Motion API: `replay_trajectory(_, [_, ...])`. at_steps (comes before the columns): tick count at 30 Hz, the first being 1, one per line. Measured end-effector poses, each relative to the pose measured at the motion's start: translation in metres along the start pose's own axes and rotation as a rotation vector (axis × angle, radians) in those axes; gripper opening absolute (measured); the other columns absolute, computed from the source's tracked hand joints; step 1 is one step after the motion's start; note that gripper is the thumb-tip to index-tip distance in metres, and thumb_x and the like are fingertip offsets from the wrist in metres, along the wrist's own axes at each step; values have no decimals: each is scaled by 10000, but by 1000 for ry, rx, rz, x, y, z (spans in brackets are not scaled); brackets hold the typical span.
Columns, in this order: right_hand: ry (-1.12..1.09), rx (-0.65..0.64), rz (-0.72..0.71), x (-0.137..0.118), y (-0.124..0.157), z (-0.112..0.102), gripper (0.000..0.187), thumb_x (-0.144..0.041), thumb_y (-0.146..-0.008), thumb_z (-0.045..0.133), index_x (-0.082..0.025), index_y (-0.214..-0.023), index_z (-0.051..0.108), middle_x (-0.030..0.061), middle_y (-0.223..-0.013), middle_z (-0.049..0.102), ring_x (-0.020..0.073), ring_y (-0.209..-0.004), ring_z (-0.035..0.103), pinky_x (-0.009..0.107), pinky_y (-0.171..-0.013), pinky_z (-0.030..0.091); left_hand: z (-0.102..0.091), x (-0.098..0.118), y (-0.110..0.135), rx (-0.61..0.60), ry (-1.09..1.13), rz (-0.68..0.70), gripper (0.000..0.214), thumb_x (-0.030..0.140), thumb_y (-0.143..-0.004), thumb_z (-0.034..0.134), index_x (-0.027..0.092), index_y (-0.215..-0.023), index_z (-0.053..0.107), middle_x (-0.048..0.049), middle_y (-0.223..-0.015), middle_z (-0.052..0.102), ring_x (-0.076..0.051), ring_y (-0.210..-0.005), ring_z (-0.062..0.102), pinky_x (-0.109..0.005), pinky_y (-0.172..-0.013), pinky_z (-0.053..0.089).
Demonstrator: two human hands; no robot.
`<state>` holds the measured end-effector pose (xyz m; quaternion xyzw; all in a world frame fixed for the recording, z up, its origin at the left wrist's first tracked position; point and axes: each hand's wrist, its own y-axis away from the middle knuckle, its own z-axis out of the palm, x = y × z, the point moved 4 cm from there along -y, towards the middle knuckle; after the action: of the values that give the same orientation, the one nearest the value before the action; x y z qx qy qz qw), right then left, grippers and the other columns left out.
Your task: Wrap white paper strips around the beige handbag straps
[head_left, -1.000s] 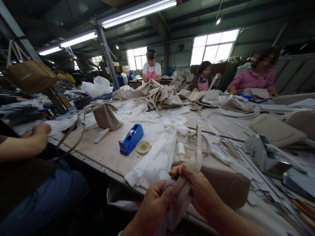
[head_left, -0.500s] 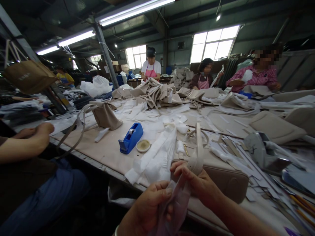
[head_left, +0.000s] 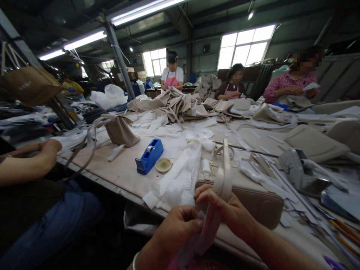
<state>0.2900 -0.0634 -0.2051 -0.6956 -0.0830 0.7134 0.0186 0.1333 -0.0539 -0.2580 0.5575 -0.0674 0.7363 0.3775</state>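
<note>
A beige handbag (head_left: 253,198) lies on the worktable in front of me. Its pale strap (head_left: 225,172) loops up from the bag and runs down between my hands. My right hand (head_left: 222,210) is closed around the strap near the bag's front edge. My left hand (head_left: 177,228) pinches the strap's lower part, which is wrapped in thin translucent film, just below and to the left of the right hand. White foam strips (head_left: 180,176) lie on the table just left of the bag.
A blue tape dispenser (head_left: 149,156) and a tape roll (head_left: 164,164) sit left of the strips. Another beige bag (head_left: 119,129) stands farther left, near a seated co-worker's arm (head_left: 28,165). Bag pieces (head_left: 180,105) pile mid-table; three people work at the far side.
My left hand has slid slightly down and left along the strap. The strap's loop now stands higher above the bag. The far-right person lowered a white piece.
</note>
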Motion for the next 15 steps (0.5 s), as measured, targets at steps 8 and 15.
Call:
replay_trajectory(8, [70, -90, -7, 12, 18, 9, 365, -519, -957, 488, -302, -1085, 752, 81, -1339, 597, 295, -1254, 534, 464, -1061, 436, 13, 8, -1, -80, 217, 42, 238, 302, -760, 808, 110, -882, 736, -36, -717, 647, -115, -625, 573, -237, -620, 414])
replay_trajectory(15, [-181, -140, 160, 12, 16, 12, 539, -569, -896, 584, -302, -1364, 591, 91, -1468, 526, 305, -1359, 450, 511, -1171, 284, 14, 34, 4, 1, 145, 33, 257, 305, -703, 851, 116, -745, 682, -28, -691, 657, -103, -600, 568, -217, -590, 411])
